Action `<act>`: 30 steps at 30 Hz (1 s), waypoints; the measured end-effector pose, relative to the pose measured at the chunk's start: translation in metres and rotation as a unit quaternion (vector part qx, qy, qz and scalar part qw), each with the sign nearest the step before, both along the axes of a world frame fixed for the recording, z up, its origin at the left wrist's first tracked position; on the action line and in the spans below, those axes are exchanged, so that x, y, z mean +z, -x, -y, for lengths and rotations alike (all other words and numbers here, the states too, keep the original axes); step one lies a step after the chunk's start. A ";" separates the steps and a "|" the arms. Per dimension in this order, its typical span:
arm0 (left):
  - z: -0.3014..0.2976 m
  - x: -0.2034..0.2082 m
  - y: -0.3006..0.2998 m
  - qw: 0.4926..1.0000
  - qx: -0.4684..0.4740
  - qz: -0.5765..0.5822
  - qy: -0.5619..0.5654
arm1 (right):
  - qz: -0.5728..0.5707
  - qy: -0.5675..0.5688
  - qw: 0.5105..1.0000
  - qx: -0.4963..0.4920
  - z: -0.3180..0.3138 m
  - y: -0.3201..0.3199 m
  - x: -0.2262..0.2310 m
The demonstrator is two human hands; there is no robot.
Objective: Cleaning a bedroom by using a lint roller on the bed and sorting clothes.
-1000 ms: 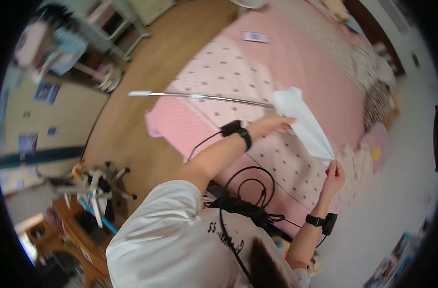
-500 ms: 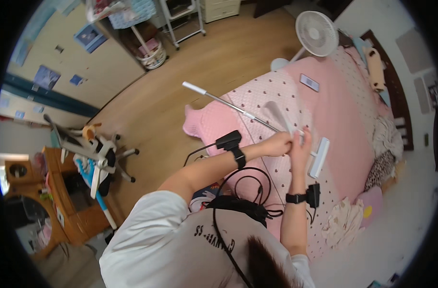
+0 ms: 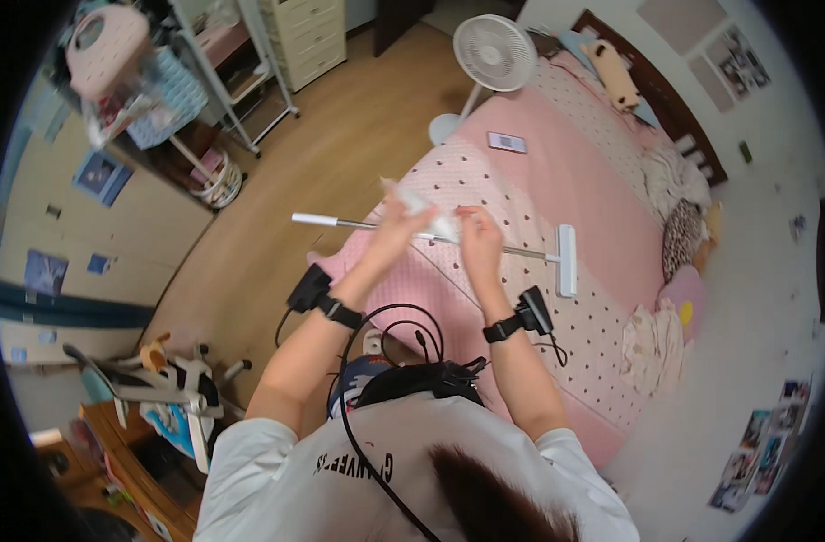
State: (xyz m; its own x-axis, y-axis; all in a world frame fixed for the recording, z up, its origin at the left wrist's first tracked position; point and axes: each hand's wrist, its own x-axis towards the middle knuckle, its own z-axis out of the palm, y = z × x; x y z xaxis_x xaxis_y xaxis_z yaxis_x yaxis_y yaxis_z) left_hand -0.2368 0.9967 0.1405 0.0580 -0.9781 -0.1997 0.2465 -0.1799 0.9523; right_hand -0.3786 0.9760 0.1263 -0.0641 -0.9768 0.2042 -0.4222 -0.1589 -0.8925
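A thin white sheet (image 3: 442,225), smeared by motion, is stretched between my two hands above the bed. My left hand (image 3: 396,228) pinches its left side, its fingers blurred. At the other edge, my right hand (image 3: 481,237) has its fingers curled together on the sheet. Below them a long-handled tool (image 3: 530,253) lies across the bed, with a metal pole and a white grip (image 3: 314,219) sticking out past the bed's left edge. Its white bar-shaped head (image 3: 567,260) rests on the dotted cover to the right. Part of the pole is hidden by my hands.
The bed has a pink dotted cover (image 3: 602,361), with a phone (image 3: 507,143) farther up. Beyond it stands a white fan (image 3: 494,54). Crumpled cloth (image 3: 652,348) lies by the right wall. A chair (image 3: 182,388) is at left. A black cable (image 3: 344,388) hangs before me.
My hands have moved apart, stretching the white sheet between them. They are now above the middle of the pole rather than near the tool's head. The view has turned, and the pole appears more level.
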 end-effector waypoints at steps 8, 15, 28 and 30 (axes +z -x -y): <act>-0.027 -0.034 -0.032 0.989 0.032 -0.146 0.012 | 0.104 0.009 0.969 0.223 -0.025 -0.057 0.004; -0.082 0.016 -0.022 0.911 0.098 -0.399 -0.038 | -0.013 0.203 0.960 0.192 -0.042 -0.102 0.021; -0.137 -0.009 -0.263 0.931 0.185 -0.298 0.104 | -0.014 0.250 0.828 0.502 -0.112 -0.326 0.044; -0.146 -0.008 -0.295 0.883 0.281 -0.367 0.077 | -0.085 0.277 0.819 0.495 -0.108 -0.367 0.046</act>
State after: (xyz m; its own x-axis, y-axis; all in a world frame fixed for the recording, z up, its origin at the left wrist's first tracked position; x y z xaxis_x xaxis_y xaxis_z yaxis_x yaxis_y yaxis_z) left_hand 0.0580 1.1425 0.1321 0.4529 -0.8549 -0.2529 0.8174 0.2849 0.5006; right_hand -0.0115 1.0843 0.1727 0.7787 -0.2879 0.5574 0.0475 -0.8588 -0.5100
